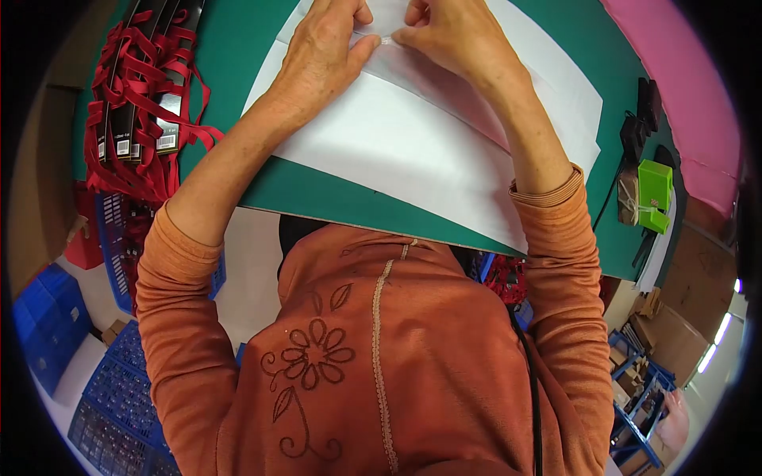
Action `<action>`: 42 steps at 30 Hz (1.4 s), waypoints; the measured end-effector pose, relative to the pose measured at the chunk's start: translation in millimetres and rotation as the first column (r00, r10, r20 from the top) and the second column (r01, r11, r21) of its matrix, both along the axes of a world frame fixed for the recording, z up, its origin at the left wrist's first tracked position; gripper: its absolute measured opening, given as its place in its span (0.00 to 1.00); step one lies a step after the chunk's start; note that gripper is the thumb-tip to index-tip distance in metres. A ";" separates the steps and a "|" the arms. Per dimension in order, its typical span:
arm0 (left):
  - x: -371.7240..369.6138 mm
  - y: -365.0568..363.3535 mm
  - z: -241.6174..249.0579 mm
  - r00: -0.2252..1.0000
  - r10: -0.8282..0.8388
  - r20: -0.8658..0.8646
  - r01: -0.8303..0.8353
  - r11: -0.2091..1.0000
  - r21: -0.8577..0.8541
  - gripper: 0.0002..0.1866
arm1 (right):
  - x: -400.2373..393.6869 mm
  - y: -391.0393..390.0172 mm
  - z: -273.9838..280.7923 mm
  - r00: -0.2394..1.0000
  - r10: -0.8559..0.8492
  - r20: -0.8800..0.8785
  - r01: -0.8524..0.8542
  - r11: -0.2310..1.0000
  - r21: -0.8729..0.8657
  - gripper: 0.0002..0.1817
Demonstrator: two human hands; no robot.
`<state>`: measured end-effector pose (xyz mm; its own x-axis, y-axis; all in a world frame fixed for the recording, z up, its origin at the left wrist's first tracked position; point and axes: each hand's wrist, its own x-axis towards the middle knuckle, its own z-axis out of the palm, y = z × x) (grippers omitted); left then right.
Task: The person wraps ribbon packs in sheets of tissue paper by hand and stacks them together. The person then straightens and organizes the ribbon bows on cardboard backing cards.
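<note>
Near the top edge, my left hand (329, 51) and my right hand (456, 40) are close together over white paper sheets (381, 139). Both have curled fingers, with the thumbs pointing toward each other. Between the thumb tips shows a small clear, shiny piece (387, 40), pinched from both sides; its exact kind is too small to tell. A thin, see-through layer (452, 91) lies below my right hand on the sheets. The other fingertips are partly cut off by the frame's top.
Red straps with black, barcoded cards (139, 95) lie at the left of the green table (278, 186). At right are a bright green holder (655, 194), black items (635, 135) and pink material (690, 95). Blue crates (119, 397) stand below. Another person's hand (673, 420) shows lower right.
</note>
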<state>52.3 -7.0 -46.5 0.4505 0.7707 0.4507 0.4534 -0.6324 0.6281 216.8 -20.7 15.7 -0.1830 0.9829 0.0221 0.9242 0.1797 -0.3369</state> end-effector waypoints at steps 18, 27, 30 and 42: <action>94.8 -65.5 33.6 0.908 -0.374 -0.190 0.412 0.716 0.563 0.06 | 177.5 -106.2 20.7 0.925 -0.353 -0.140 0.365 0.928 0.076 0.11; 182.2 -124.2 24.9 0.799 -0.270 -0.538 0.562 0.653 0.507 0.03 | 215.1 -231.8 2.0 0.609 -0.688 -0.395 0.736 0.675 -0.040 0.13; 190.2 -120.6 19.9 0.851 -0.302 -0.429 0.510 0.664 0.546 0.04 | 209.0 -231.6 -3.1 0.558 -0.695 -0.454 0.767 0.641 -0.039 0.14; 192.6 -126.4 27.9 0.855 -0.322 -0.407 0.503 0.709 0.495 0.03 | 206.2 -241.0 3.4 0.449 -0.759 -0.472 0.810 0.568 -0.144 0.18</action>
